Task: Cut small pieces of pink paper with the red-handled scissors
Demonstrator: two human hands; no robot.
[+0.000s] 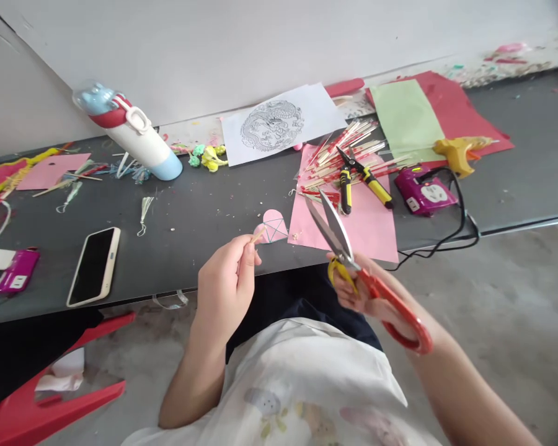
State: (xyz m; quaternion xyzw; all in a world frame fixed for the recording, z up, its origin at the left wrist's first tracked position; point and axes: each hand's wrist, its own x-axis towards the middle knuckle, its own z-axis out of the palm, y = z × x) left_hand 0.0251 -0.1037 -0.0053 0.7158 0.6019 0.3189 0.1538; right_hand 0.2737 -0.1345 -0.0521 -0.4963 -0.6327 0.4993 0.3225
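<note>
White shirt cloth (283, 396) lies nearest, and beyond it the right hand (353, 300) curls its fingers around the scissors (372, 285), blades parted; they look stiff and fairly heavy, best held by the handles. Thumb against fingers, the left hand (227, 272) pinches, near a pink cutout (274, 226), a thin stick (259, 235), probably light and easily snapped.

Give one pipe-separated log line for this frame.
left hand: pinches thin stick | right hand: holds scissors, blades apart | table: pink piece, pliers
</note>
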